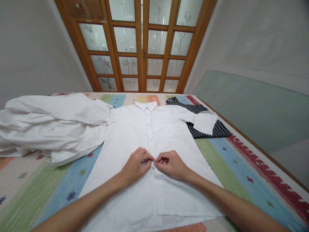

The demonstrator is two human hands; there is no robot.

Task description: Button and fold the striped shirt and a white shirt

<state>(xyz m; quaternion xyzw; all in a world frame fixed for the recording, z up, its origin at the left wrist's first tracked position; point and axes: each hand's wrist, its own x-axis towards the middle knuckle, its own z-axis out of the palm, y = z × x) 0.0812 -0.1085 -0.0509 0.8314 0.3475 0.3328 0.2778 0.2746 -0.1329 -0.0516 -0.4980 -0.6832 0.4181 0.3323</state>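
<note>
A white button-up shirt (pixel 173 135) lies spread front side up, its collar at the far end and its hem toward me. Buttons show down the upper front, while the lower front edges lie apart. My left hand (pixel 138 162) pinches the front edge of the shirt at mid-placket. Meeting it there, my right hand (pixel 171 164) pinches the other side, fingertips almost touching the left ones. Whatever button sits between the fingertips is hidden.
A crumpled white garment (pixel 60 125) lies to the left, by one sleeve. Under the right sleeve is a black-and-white striped cloth (pixel 202 129). A colourful striped cover (pixel 231 161) lies beneath everything. A greenish glass panel (pixel 253 119) leans at right; wooden glazed doors (pixel 142 48) stand behind.
</note>
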